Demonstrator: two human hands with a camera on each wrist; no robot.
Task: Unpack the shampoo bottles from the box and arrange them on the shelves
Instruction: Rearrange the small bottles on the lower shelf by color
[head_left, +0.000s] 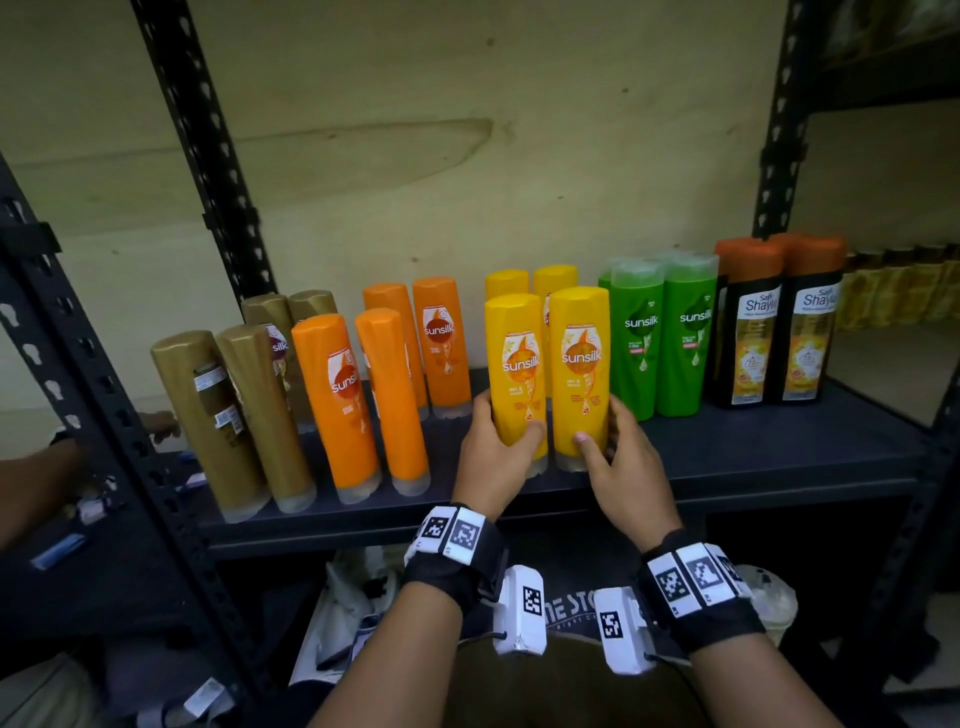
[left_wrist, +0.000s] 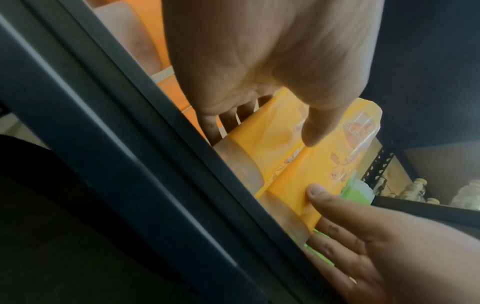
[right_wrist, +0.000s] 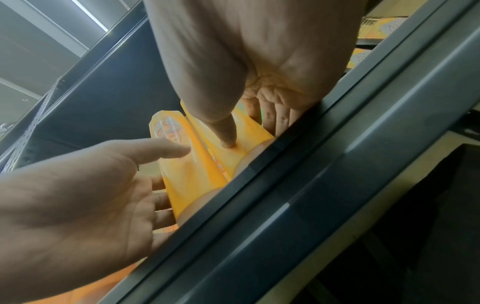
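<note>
With each yellow bottle gripped, left hand (head_left: 491, 452) on one (head_left: 517, 374), right hand (head_left: 621, 457) on the other (head_left: 581, 374), the fingers curled round both, placement on the shelf (head_left: 727, 457) looks under way. Next, probably: square them, then let go.

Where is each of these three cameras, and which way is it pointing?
Head: worn on the head, looking forward and down at the shelf; both forearms, left hand and right hand show.
Left wrist: on the left wrist, looking along the palm at the yellow bottles; both hands show.
Right wrist: on the right wrist, looking along its palm at the same bottles; both hands show.
Shared: both wrist views show the two yellow bottles and the shelf edge.
</note>
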